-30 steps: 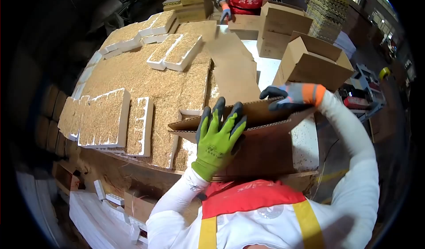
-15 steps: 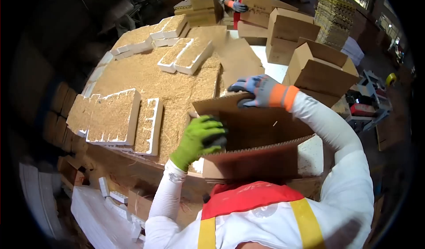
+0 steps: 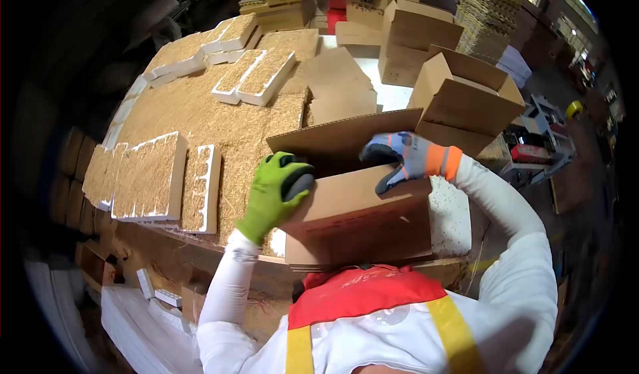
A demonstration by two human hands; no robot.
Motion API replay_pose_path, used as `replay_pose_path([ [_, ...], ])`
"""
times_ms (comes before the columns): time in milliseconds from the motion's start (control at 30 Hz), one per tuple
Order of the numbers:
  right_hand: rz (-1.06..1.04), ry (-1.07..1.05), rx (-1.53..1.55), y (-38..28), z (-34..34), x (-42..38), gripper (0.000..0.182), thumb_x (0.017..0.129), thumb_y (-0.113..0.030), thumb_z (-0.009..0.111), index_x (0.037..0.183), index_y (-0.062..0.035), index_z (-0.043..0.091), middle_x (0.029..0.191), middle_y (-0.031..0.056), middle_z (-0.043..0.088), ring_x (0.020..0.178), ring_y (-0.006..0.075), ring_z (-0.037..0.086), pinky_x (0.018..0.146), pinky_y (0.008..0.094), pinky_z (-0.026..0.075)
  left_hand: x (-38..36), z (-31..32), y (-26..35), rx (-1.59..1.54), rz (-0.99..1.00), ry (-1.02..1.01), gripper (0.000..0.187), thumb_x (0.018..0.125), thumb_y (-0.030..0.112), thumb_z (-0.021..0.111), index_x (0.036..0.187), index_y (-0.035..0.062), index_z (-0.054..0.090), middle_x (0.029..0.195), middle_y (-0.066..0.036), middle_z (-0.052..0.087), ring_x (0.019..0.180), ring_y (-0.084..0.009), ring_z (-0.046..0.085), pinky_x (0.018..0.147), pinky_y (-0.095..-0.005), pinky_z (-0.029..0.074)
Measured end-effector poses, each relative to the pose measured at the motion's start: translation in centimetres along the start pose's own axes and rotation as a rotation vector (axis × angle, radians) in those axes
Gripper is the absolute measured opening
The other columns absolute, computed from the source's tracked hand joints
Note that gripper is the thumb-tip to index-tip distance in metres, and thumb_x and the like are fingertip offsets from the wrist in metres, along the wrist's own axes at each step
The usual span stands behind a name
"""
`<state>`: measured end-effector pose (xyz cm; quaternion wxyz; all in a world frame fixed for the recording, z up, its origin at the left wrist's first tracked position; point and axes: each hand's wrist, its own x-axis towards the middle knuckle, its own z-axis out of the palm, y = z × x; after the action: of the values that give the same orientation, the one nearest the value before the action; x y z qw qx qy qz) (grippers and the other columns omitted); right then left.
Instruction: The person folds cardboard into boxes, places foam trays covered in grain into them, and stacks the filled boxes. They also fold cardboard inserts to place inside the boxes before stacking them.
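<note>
Right in front of your chest, the cardboard box sits at the table edge. Your left hand clasps its left corner; your right hand grips the top flap. Beyond lie straw-filled trays and folded boxes.

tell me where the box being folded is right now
In the head view the box sits low centre at the table's near edge, between the left hand and right hand.
</note>
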<state>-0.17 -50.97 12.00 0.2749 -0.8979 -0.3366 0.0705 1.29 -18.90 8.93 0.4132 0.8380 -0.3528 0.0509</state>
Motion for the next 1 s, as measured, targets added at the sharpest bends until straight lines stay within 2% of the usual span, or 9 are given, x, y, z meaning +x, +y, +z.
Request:
replay_pose_path([
  [67, -0.153, 0.402, 0.070, -0.7, -2.4, 0.8, 0.066, 0.075, -0.041, 0.080, 0.124, -0.0051, 0.054, 0.119, 0.0165, 0.058, 0.109, 0.0315, 0.057, 0.096, 0.0390, 0.046, 0.0, 1.9, 1.7, 0.346, 0.138, 0.089, 0.041, 0.071, 0.016, 0.073, 0.109, 0.0069, 0.062, 0.106, -0.017, 0.055, 0.100, -0.0379, 0.051, 0.087, -0.0445, 0.044],
  [200, 0.453, 0.121, -0.689, 2.5, -0.6, 1.6, 0.080, 0.089, -0.066, 0.045, 0.139, -0.0051, 0.042, 0.137, 0.0187, 0.049, 0.126, 0.0356, 0.045, 0.107, 0.0443, 0.034, -1.4, 2.5, 2.2, 0.473, 0.146, 0.493, 0.088, 0.066, 0.029, 0.083, 0.138, 0.0025, 0.041, 0.137, -0.024, 0.041, 0.123, -0.0435, 0.040, 0.102, -0.0490, 0.034],
  [233, 0.125, 0.043, -0.730, 4.1, 2.2, -0.8, 0.082, 0.089, -0.065, 0.046, 0.145, -0.0059, 0.034, 0.142, 0.0201, 0.044, 0.132, 0.0399, 0.038, 0.110, 0.0455, 0.030, -1.6, 2.9, 1.3, 0.471, 0.076, 0.615, 0.094, 0.068, 0.038, 0.082, 0.142, 0.0019, 0.035, 0.142, -0.025, 0.035, 0.130, -0.0430, 0.034, 0.107, -0.0520, 0.029],
  [300, 0.037, 0.073, -0.775, 1.9, 2.5, -2.5, 0.082, 0.089, -0.064, 0.046, 0.147, -0.0071, 0.032, 0.142, 0.0216, 0.042, 0.132, 0.0424, 0.036, 0.110, 0.0491, 0.029, -3.3, 5.1, -1.1, 0.260, -0.324, 0.623, 0.098, 0.072, 0.044, 0.079, 0.143, -0.0029, 0.030, 0.148, -0.029, 0.026, 0.134, -0.0421, 0.030, 0.109, -0.0482, 0.027],
  [367, 0.078, 0.371, -0.495, 2.3, 0.1, -3.4, 0.079, 0.088, -0.062, 0.050, 0.144, -0.0074, 0.036, 0.142, 0.0232, 0.042, 0.132, 0.0421, 0.036, 0.110, 0.0477, 0.030, -3.7, 4.4, -1.8, -0.662, -0.768, 0.284, 0.070, 0.083, 0.044, 0.072, 0.129, -0.0033, 0.051, 0.122, -0.023, 0.061, 0.113, -0.0263, 0.060, 0.092, -0.0332, 0.045],
  [533, 1.052, -0.311, 0.446, 2.9, -2.7, -10.8, 0.095, 0.080, -0.087, 0.020, 0.117, -0.0109, 0.062, 0.074, 0.0112, 0.065, 0.051, 0.0214, 0.060, 0.045, 0.0343, 0.050, -5.5, 2.5, 4.1, -0.257, -0.457, 0.315, 0.050, 0.084, 0.032, 0.073, 0.118, -0.0023, 0.060, 0.095, -0.019, 0.070, 0.090, -0.0256, 0.070, 0.076, -0.0328, 0.052],
  [700, 0.945, 0.104, 1.345, -1.4, 2.9, -13.5, 0.081, 0.085, -0.057, 0.063, 0.148, -0.0184, 0.030, 0.133, 0.0134, 0.053, 0.111, 0.0368, 0.060, 0.081, 0.0530, 0.057, -8.7, 2.4, 4.9, 0.151, 0.081, 0.275, 0.108, 0.062, 0.033, 0.088, 0.145, -0.0052, 0.031, 0.143, -0.029, 0.040, 0.131, -0.0428, 0.043, 0.104, -0.0440, 0.041],
  [900, 0.527, 0.399, 0.902, 7.6, 16.9, -14.5, 0.072, 0.081, -0.023, 0.076, 0.137, -0.0018, 0.036, 0.130, 0.0106, 0.052, 0.116, 0.0199, 0.052, 0.101, 0.0348, 0.044, -12.1, -4.5, 0.8, -1.454, -0.649, 0.373, 0.078, 0.092, 0.048, 0.057, 0.152, 0.0096, 0.025, 0.145, -0.016, 0.044, 0.127, -0.0275, 0.049, 0.102, -0.0421, 0.041],
  [1000, 0.565, 0.371, 1.151, 15.5, 18.4, -12.7, 0.058, 0.081, -0.017, 0.073, 0.129, -0.0004, 0.045, 0.125, 0.0097, 0.055, 0.112, 0.0199, 0.055, 0.097, 0.0344, 0.047, -11.9, -2.8, 0.6, -0.157, -0.866, 0.053, 0.073, 0.086, 0.035, 0.066, 0.141, -0.0045, 0.039, 0.105, -0.024, 0.067, 0.105, -0.0311, 0.065, 0.090, -0.0376, 0.049],
])
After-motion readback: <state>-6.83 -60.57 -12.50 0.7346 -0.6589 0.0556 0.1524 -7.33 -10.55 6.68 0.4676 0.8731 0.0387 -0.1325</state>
